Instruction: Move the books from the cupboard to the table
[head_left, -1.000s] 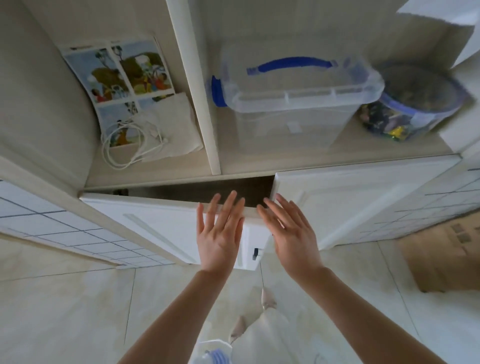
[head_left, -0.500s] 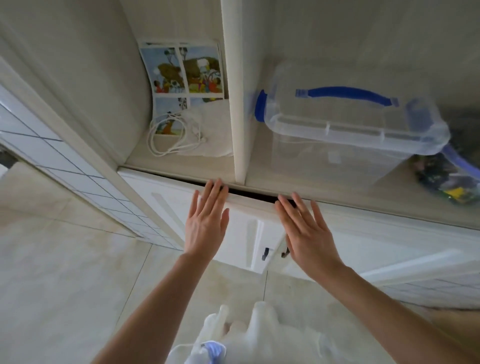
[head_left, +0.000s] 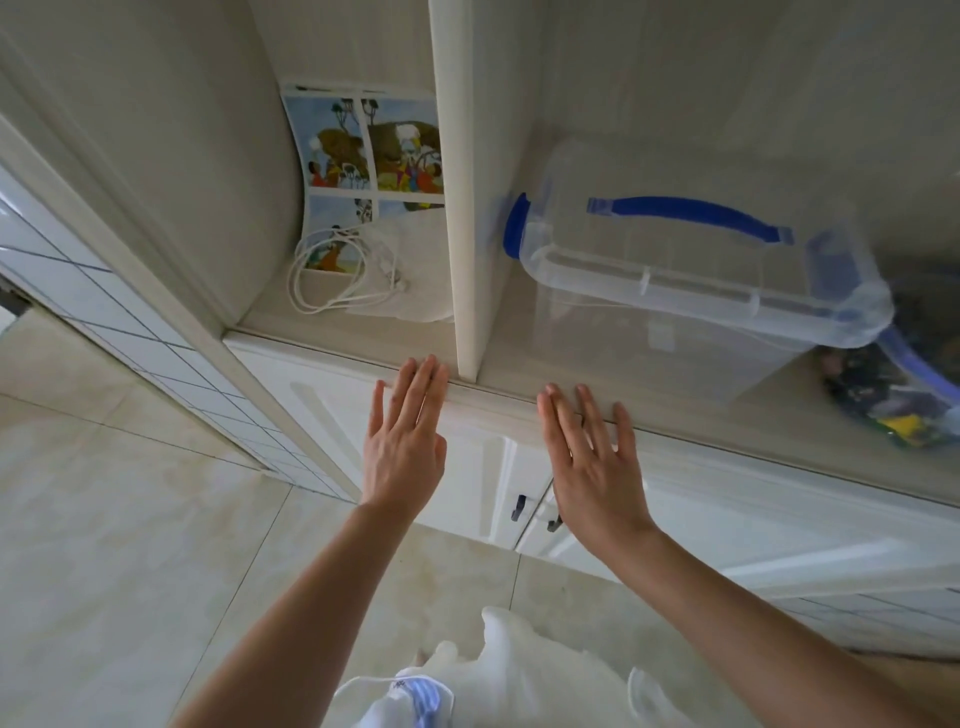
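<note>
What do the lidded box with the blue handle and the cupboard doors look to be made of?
Clear lidded box with blue handle: translucent glossy plastic; the shelf shows through its walls. White cupboard doors: smooth, painted or laminated board, probably wood-based, with moulded panel grooves and a slight sheen.

Upright shelf divider (head_left: 460, 208) covers the right edge of the picture book (head_left: 363, 156); its lower pages sit under a white cable (head_left: 332, 280) and a pale cloth (head_left: 410, 270). Right of the divider, the jar (head_left: 893, 395) behind the clear storage box (head_left: 701, 270) is blurred and cut by the frame edge, contents unreadable. Cupboard doors (head_left: 467, 467) shut, interior hidden. Both forearms run off the bottom edge.
</note>
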